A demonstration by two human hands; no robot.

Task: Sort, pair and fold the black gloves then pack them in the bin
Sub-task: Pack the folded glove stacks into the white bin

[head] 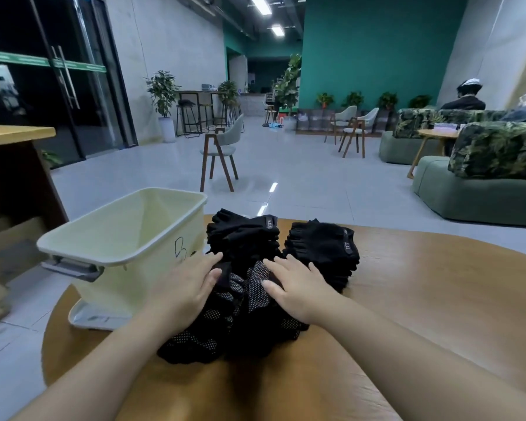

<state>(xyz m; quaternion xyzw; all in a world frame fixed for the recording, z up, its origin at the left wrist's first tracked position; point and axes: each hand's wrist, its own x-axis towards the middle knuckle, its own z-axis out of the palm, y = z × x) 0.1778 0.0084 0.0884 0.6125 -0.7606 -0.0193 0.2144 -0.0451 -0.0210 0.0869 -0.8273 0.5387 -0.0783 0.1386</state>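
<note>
The bin [125, 235] looks empty, so no packing is done. Two neat glove stacks [322, 250] sit behind a messy glove pile [240, 311] on the table [438, 299]. Left hand [186, 287] and right hand [292, 287] lie flat on the pile, fingers straight

The gloves [249, 287] are matt black knit cloth, some palms studded with small pale grip dots. The bin [125, 238] is smooth pale-yellow plastic with a grey latch, and the tabletop [422, 284] is smooth wood with a soft sheen.
</note>
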